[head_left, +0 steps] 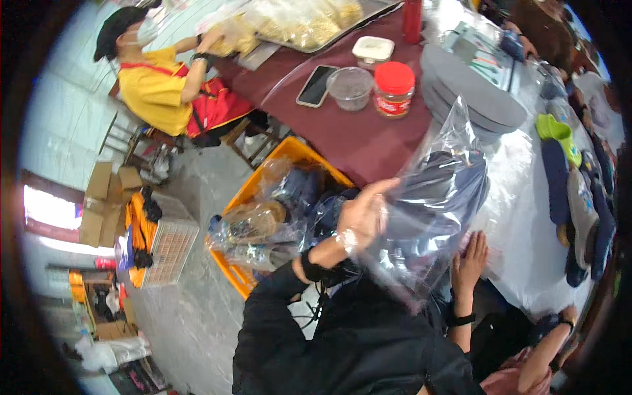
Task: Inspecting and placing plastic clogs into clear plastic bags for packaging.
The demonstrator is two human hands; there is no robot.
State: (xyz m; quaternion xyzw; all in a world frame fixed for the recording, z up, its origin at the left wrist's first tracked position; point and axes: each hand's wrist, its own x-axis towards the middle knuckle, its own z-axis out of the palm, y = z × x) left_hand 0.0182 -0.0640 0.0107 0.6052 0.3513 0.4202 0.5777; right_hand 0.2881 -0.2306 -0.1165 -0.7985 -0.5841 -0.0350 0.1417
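Note:
A clear plastic bag [454, 138] stands tilted in front of me, with dark, rounded fabric goods [441, 187] inside whose exact kind I cannot make out. My left hand [365, 214], slightly blurred, is closed on the bag's left side. Beside the bag's lower right, my right hand [471, 255] lies at the table edge with its fingers stretched out. Just beyond the bag sits a stack of grey oval pieces [461, 85].
An orange crate [227, 266] of bagged goods stands left of me. On the maroon tablecloth [368, 148] are a phone [317, 85], a clear tub [349, 89] and a red-lidded jar [394, 92]. Slippers [559, 135] line the right. One person [155, 82] sits far left; another's arm [550, 352] shows lower right.

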